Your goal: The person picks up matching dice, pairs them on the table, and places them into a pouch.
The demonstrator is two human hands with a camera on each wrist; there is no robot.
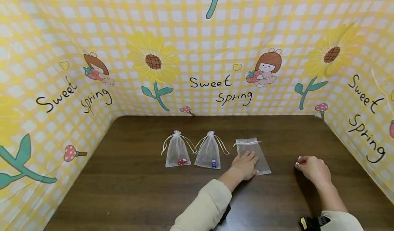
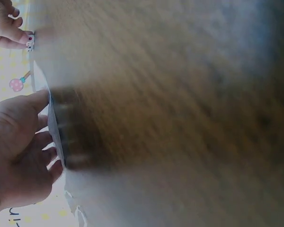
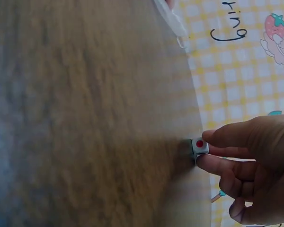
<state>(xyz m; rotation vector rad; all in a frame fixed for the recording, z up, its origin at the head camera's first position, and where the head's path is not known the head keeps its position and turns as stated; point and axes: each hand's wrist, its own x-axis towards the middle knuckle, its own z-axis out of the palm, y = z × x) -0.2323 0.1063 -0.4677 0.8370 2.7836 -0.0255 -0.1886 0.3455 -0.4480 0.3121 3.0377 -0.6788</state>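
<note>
"Now, watch the left hand (image 1: 244,166): fingers stretched out and spread, back upward, resting on a sheer white bag (image 1: 262,162). It presses and doesn't clasp."

"And that bag lies flat on the dark surface (image 1: 138,196), drawstring end (image 1: 247,141) just beyond those fingertips, bottom hem right by the thumb. What's the right hand (image 1: 315,171) got?"

"A pinch! Fingertips drawn together on a white die (image 3: 200,144), one red dot showing to the wrist camera. Maybe a second one tucked against it; the fingers cover too much to tell."

"So the die sits at the right hand's fingertips, well apart from the left hand and over to its right. Touching the surface?"

"Can't tell from here. Now swing left of the left hand: a middle bag (image 1: 207,155), gathered at the neck, blue dice (image 1: 213,163) low inside."

"Further left again, a far-left bag (image 1: 176,153), gathered the same way, red dice (image 1: 182,162) down in its corner. The cords of those two come close together between them."

"Pale sleeves (image 1: 206,203) on both arms, and beyond the hands rises a yellow checked cloth (image 1: 197,46) with sunflowers!"
</note>
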